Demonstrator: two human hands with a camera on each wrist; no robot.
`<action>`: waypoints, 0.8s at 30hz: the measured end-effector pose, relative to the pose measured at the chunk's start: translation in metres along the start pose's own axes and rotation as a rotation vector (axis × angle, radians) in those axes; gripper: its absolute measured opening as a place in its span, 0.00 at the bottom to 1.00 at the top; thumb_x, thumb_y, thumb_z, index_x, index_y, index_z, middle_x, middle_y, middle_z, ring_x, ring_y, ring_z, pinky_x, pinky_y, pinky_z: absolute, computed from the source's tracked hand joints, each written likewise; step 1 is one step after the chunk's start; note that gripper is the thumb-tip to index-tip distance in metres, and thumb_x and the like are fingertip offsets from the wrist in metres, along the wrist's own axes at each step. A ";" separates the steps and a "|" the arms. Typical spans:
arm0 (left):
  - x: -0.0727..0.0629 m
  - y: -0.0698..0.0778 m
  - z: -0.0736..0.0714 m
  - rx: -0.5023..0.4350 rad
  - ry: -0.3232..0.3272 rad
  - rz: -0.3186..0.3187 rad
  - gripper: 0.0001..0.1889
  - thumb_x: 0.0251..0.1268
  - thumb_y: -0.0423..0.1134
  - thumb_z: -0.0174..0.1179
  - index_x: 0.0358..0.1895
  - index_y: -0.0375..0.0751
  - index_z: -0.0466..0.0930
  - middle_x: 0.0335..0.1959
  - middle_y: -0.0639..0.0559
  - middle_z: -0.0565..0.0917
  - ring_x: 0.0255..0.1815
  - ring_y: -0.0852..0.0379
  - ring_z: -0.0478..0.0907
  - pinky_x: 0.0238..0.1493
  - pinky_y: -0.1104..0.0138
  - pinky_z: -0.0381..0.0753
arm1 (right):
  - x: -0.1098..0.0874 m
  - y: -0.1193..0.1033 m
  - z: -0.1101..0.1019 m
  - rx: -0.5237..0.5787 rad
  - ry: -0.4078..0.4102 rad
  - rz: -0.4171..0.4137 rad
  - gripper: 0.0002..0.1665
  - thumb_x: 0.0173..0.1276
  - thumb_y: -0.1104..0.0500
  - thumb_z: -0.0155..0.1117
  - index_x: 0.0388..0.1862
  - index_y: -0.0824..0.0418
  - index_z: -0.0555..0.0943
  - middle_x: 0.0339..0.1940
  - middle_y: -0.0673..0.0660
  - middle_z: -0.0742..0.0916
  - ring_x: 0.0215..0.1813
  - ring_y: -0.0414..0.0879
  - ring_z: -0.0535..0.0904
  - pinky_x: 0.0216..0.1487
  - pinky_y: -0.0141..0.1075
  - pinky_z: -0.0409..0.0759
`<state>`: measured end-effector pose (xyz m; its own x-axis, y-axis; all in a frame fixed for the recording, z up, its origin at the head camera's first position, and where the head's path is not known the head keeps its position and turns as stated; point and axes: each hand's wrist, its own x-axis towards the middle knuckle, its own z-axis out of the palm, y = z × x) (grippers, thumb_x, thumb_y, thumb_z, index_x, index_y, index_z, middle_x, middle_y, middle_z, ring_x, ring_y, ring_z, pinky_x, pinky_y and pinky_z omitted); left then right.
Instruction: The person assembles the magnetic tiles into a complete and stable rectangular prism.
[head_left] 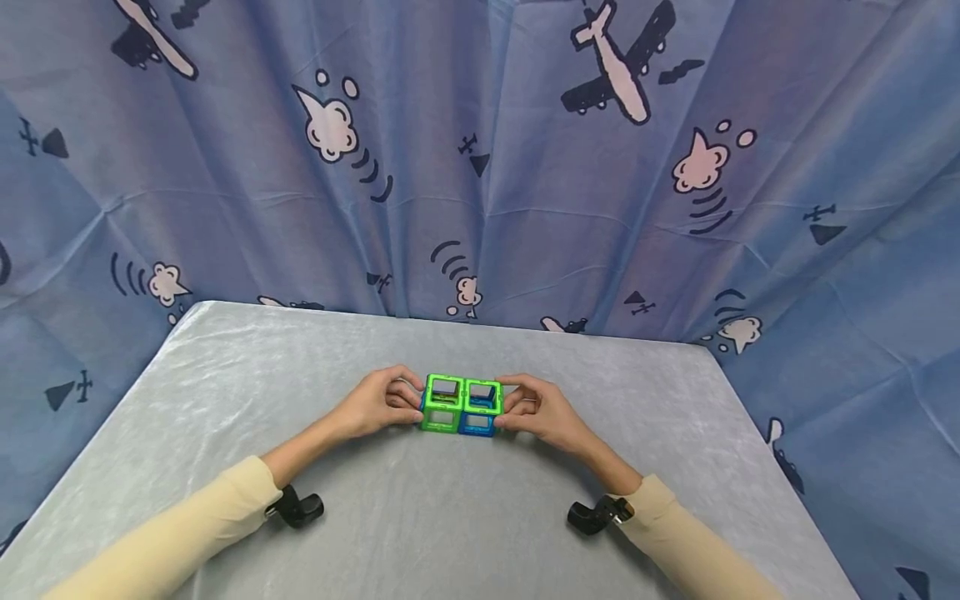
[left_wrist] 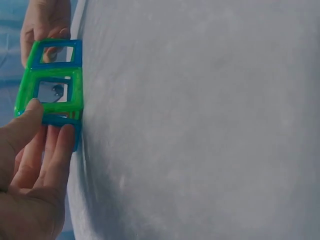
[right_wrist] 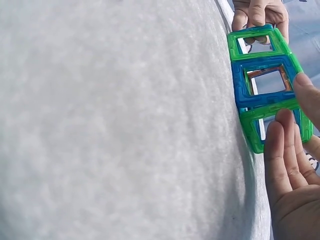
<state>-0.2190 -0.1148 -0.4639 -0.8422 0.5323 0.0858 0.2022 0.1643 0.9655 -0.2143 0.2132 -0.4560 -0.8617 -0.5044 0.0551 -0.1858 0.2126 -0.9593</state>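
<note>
Two square-framed magnetic tile cubes [head_left: 463,397] stand side by side as one block on the table. Both tops are green; the front frame is green on the left cube and blue on the right one. An orange-red frame edge shows inside, through the blue frame [right_wrist: 265,64] in the right wrist view. My left hand [head_left: 380,403] holds the block's left end, thumb at the front edge and fingertips against the end frame. At the opposite end, my right hand [head_left: 545,411] grips in the same way, its fingertips on a green end frame [right_wrist: 272,108].
A pale grey cloth covers the table [head_left: 420,517]. Behind it and along the right hangs a blue curtain [head_left: 525,192] printed with airplanes and clouds. Black wrist cameras sit at the left cuff [head_left: 300,507] and the right cuff [head_left: 592,517].
</note>
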 end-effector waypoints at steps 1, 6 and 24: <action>0.001 0.000 0.000 0.000 0.004 0.003 0.19 0.60 0.21 0.70 0.52 0.25 0.73 0.35 0.43 0.87 0.40 0.47 0.87 0.39 0.62 0.86 | 0.000 0.000 0.000 0.002 0.000 -0.002 0.35 0.63 0.72 0.74 0.69 0.69 0.73 0.40 0.68 0.84 0.36 0.47 0.86 0.36 0.35 0.82; 0.003 -0.002 0.002 -0.010 0.034 0.014 0.18 0.58 0.20 0.70 0.49 0.24 0.73 0.34 0.41 0.87 0.39 0.46 0.87 0.40 0.63 0.85 | 0.000 0.002 -0.001 0.012 0.002 -0.001 0.35 0.63 0.73 0.73 0.69 0.69 0.73 0.40 0.67 0.85 0.36 0.46 0.85 0.37 0.35 0.83; 0.000 0.002 0.006 -0.067 0.012 -0.021 0.20 0.59 0.20 0.70 0.49 0.28 0.68 0.38 0.39 0.86 0.42 0.44 0.86 0.43 0.62 0.85 | 0.000 0.002 -0.001 0.035 -0.022 -0.010 0.35 0.63 0.72 0.74 0.69 0.71 0.72 0.41 0.72 0.84 0.36 0.46 0.85 0.37 0.35 0.83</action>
<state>-0.2156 -0.1100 -0.4636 -0.8521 0.5189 0.0678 0.1505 0.1189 0.9814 -0.2149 0.2148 -0.4576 -0.8491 -0.5249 0.0593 -0.1777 0.1782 -0.9678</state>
